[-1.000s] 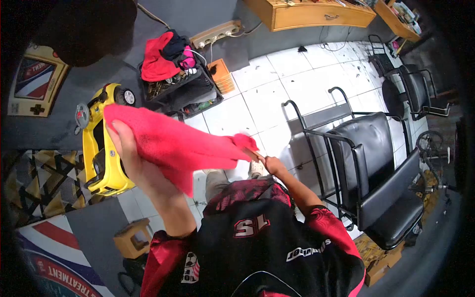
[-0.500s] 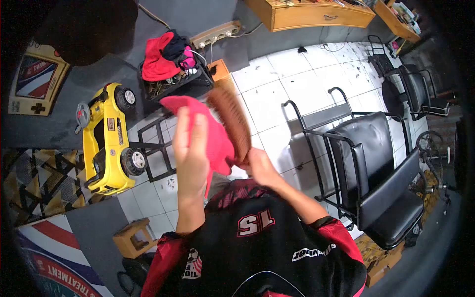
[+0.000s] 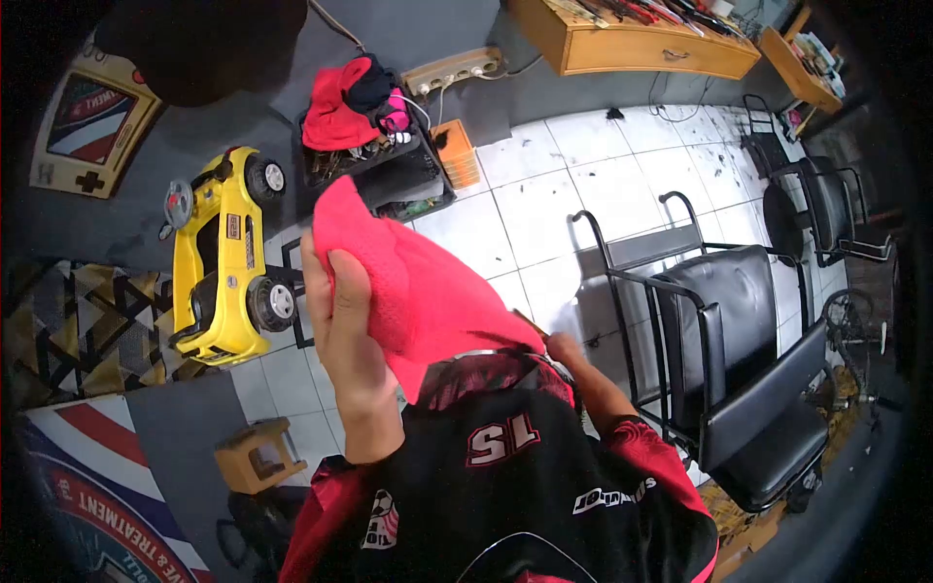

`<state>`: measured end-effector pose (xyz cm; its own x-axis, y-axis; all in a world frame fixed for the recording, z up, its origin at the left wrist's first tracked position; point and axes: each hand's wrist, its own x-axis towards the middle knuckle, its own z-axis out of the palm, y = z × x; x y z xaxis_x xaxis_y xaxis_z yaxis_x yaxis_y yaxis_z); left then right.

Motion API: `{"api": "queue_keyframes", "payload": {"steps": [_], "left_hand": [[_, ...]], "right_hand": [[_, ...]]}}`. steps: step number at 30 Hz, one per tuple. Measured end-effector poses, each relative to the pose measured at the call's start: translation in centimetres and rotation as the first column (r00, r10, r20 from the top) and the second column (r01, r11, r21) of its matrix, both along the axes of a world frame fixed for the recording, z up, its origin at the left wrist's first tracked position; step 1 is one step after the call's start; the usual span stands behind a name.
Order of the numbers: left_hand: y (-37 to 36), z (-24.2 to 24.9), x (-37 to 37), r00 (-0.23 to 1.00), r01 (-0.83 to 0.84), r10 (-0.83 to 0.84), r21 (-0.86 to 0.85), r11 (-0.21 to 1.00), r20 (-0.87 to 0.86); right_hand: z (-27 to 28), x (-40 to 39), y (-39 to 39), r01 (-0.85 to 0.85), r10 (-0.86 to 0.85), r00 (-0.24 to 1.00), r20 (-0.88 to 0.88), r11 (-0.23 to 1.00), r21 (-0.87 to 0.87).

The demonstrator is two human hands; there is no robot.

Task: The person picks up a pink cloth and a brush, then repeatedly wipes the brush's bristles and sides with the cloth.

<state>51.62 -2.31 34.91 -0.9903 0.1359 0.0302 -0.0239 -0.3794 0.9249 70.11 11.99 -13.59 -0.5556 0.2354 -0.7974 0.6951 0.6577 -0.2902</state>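
Observation:
Pinkish-red cloth point(image 3: 418, 282) hangs from my left hand point(image 3: 350, 335), which grips its left side with the thumb in front. The cloth spreads to the right, over the front of my shirt. My right hand point(image 3: 569, 350) is low at the cloth's right edge, closed around a brown brush point(image 3: 528, 320). Only a thin brown piece of that brush shows; the cloth covers the rest.
A black cart point(image 3: 423, 180) with red cloths stands against the wall beside an orange basket point(image 3: 455, 155). At left is a yellow toy car point(image 3: 219, 257). Black chairs point(image 3: 724, 311) stand at right. A wooden drawer shelf point(image 3: 641, 49) holds tools. Dark hair tufts lie on the tiles.
The cloth has spread out wider in my left hand. My right hand has moved right and slightly down, and the brush, in full view before, is now mostly behind the cloth.

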Motion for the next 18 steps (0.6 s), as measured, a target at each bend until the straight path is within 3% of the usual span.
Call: {"api": "queue_keyframes", "payload": {"steps": [2, 3, 4, 5, 6, 7, 9, 10, 11, 12, 14, 15, 16, 18], "left_hand": [[-1.0, -0.4, -0.9, 0.989, 0.148, -0.148, -0.068, 0.987, 0.003], [-1.0, -0.5, -1.1, 0.984, 0.176, -0.173, -0.126, 0.976, 0.033], [-0.8, -0.8, -1.3, 0.978, 0.206, -0.197, -0.179, 0.962, 0.064], [-0.2, -1.4, -1.2, 0.961, 0.264, -0.253, -0.104, 0.959, 0.108], [0.0, -2.4, -1.4, 0.940, 0.340, -0.332, -0.128, 0.932, 0.080], [0.1, -3.6, -1.5, 0.910, 0.415, -0.412, -0.153, 0.897, 0.056], [0.6, -4.6, -1.4, 0.858, 0.497, -0.514, -0.273, 0.824, 0.011], [1.0, -4.9, -1.4, 0.842, 0.498, -0.539, -0.366, 0.786, -0.013], [1.2, -4.9, -1.4, 0.823, 0.491, -0.566, -0.457, 0.742, -0.036], [1.4, -4.7, -1.3, 0.822, 0.458, -0.565, -0.498, 0.736, -0.079], [1.4, -4.3, -1.6, 0.806, 0.396, -0.567, -0.554, 0.732, -0.172], [1.3, -4.3, -1.9, 0.793, 0.368, -0.568, -0.570, 0.735, -0.220], [1.1, -4.1, -2.1, 0.767, 0.375, -0.581, -0.544, 0.750, -0.272], [0.7, -3.2, -2.3, 0.714, 0.386, -0.591, -0.493, 0.780, -0.375]], "right_hand": [[-0.6, 1.0, 0.5, 0.124, -0.126, 0.992, 0.022, 0.990, 0.065], [-1.5, 1.1, 0.5, 0.190, -0.176, 0.968, -0.178, 0.980, 0.065], [2.6, -0.6, 0.8, 0.181, -0.177, 0.964, -0.197, 0.983, 0.004], [1.1, -1.3, 0.9, 0.273, -0.256, 0.875, -0.411, 0.962, -0.019], [5.5, -3.0, 0.8, 0.378, -0.435, 0.774, -0.460, 0.901, -0.215], [13.8, -5.6, 0.1, 0.450, -0.604, 0.647, -0.465, 0.795, -0.407], [24.1, -8.3, -1.4, 0.343, -0.849, 0.400, -0.345, 0.488, -0.803], [28.9, -8.3, -2.1, 0.313, -0.891, 0.398, -0.219, 0.356, -0.881], [30.4, -8.0, -2.4, 0.130, -0.836, 0.411, -0.364, 0.449, -0.884], [32.4, -8.3, -3.3, 0.129, -0.796, 0.351, -0.493, 0.562, -0.817], [32.0, -8.5, -3.8, -0.026, -0.759, 0.334, -0.559, 0.585, -0.811], [30.5, -9.1, -4.3, 0.007, -0.780, 0.322, -0.537, 0.569, -0.822], [28.7, -10.0, -4.2, 0.023, -0.657, 0.309, -0.688, 0.729, -0.685], [23.4, -11.0, -3.9, 0.080, -0.294, 0.500, -0.814, 0.952, -0.295]]}}
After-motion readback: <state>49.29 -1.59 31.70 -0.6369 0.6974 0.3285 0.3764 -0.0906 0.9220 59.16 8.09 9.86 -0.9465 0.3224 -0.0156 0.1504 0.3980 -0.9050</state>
